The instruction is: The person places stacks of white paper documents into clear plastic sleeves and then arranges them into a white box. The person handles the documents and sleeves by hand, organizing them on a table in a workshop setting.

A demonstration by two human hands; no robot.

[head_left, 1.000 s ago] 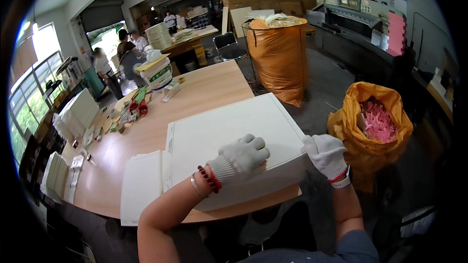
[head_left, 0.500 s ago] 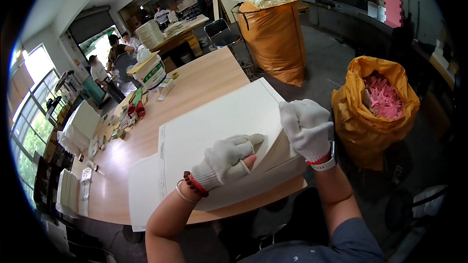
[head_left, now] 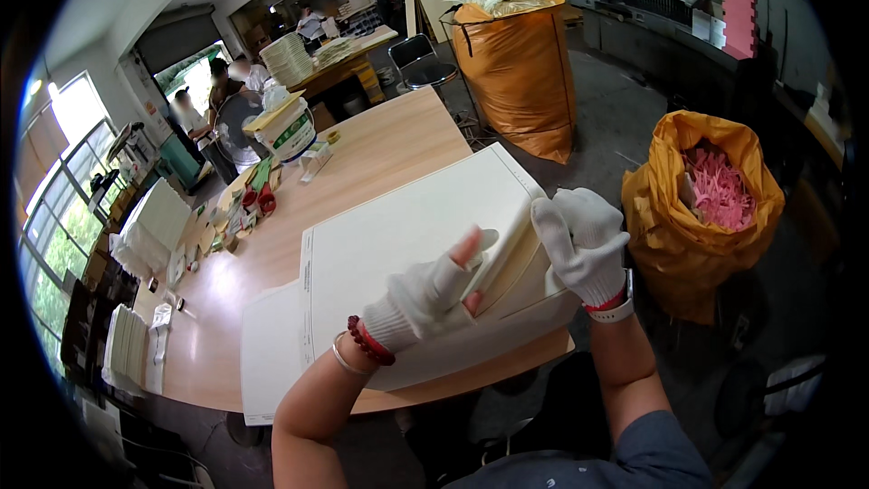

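My white-gloved right grip (head_left: 584,240) clasps the white rectangular paper stack (head_left: 389,235) by its curled edge, apparently bowing sheets apart, my white-gloved left grip (head_left: 430,294) spread.

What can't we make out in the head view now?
Head view:
- Whether the right hand grips the sheets: the hand itself hides it.
- Table under the sheets: sheets cover it.
- Margin print: too small.
- Bottom of the pink scraps: bag hides it.

Sheets (head_left: 389,226) partly hidden by left hand (head_left: 418,299)
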